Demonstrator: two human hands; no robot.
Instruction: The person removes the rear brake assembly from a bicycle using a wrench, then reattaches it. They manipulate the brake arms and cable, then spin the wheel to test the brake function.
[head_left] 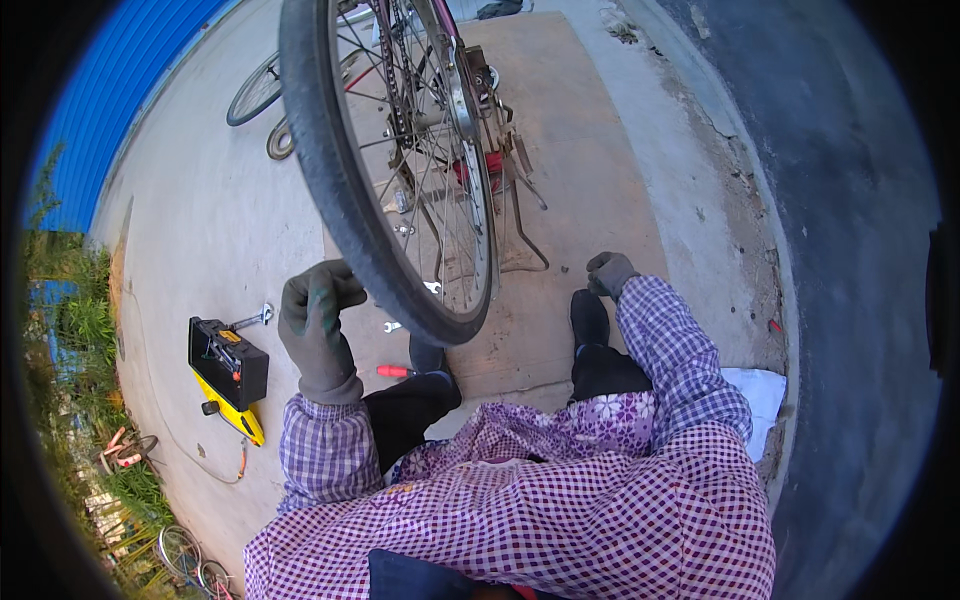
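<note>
A bicycle wheel with a worn dark tyre stands upright in front of me, with spokes, a chain and metal frame parts behind it. My left hand, in a grey-green glove, is closed with bent fingers right beside the tyre's lower left side. Whether its fingertips touch the rubber or pinch something small cannot be made out. Off to the right of the wheel, above my shoe, my right hand is gloved too. Its fingers are curled in, and anything inside them is hidden.
A black and yellow toolbox lies open at the left, next to an adjustable wrench. Near my feet are a red-handled tool and spanners. Another wheel lies farther back. White sheet at right.
</note>
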